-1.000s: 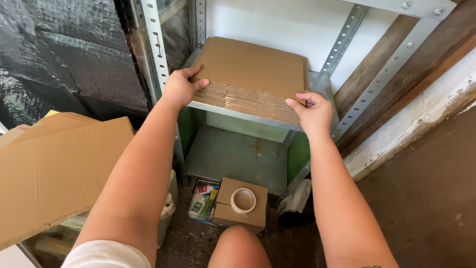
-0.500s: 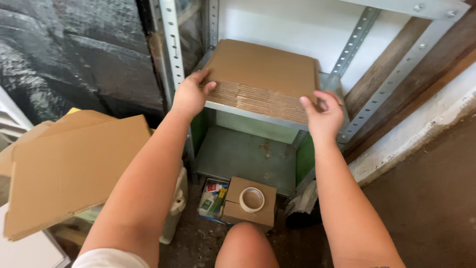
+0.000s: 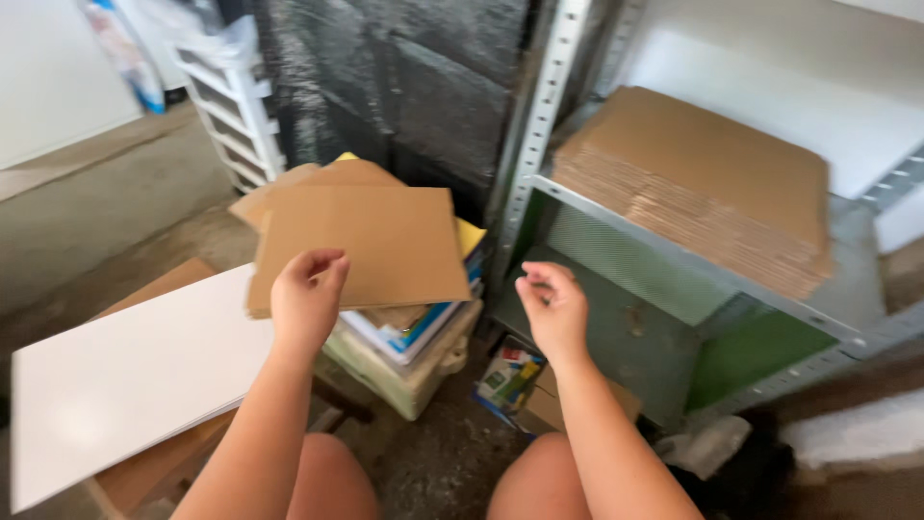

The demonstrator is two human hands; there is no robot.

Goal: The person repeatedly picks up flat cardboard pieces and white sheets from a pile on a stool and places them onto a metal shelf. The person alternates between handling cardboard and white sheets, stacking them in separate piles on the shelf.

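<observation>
Both hands hang loosely curled and empty in mid-frame: the left hand has its fingertips just at the lower edge of a flat cardboard sheet lying on a pile of boxes at centre, though whether they touch it I cannot tell, while the right hand hovers free before the metal shelf. That sheet overhangs its pile, so a nudge could likely slide it off toward the white board at lower left. On the shelf at upper right, the cardboard stack sits near the front edge and might slip if bumped.

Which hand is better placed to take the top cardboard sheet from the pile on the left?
Left. The left hand is already at the sheet's near edge; the right hand hangs apart from it.
</observation>
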